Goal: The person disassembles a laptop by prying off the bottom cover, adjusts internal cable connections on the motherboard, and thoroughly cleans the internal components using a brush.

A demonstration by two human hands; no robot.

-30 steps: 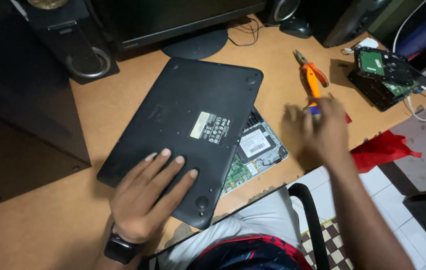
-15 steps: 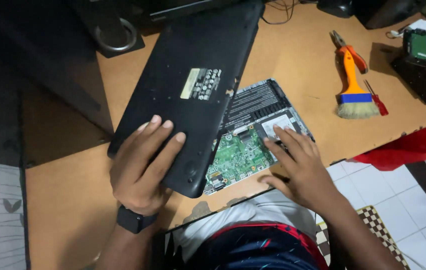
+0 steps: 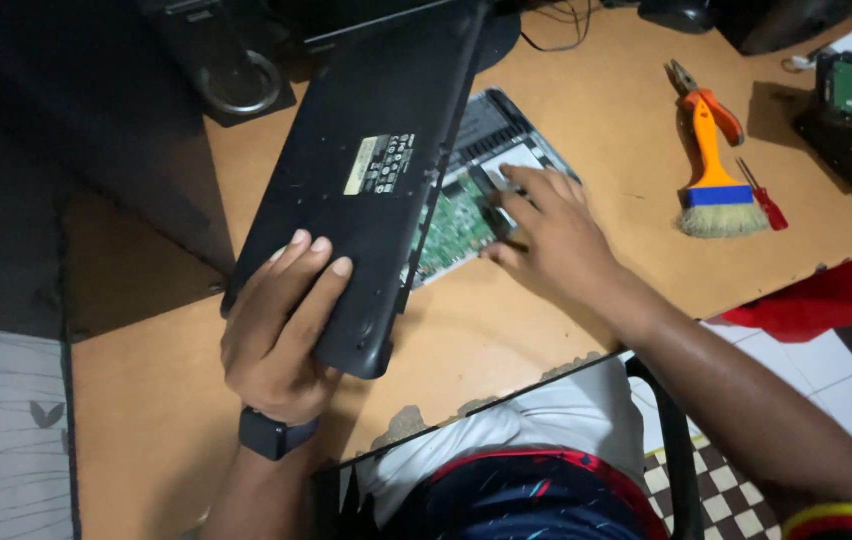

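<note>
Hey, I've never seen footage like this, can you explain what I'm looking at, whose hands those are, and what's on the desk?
This is one view from a camera worn on a person's head, looking down at their own bare hands. The left hand grips a black laptop bottom cover, tilted up off the opened laptop body, whose green circuit board shows. The right hand rests on those insides. On the wooden desk lie an orange-handled brush, a small red screwdriver beside it, and a red cloth at the edge.

We see the black plastic laptop bottom cover [image 3: 366, 170] tilted up on edge, beside the opened laptop base with green circuit board [image 3: 466, 200] lying flat on the desk.
</note>
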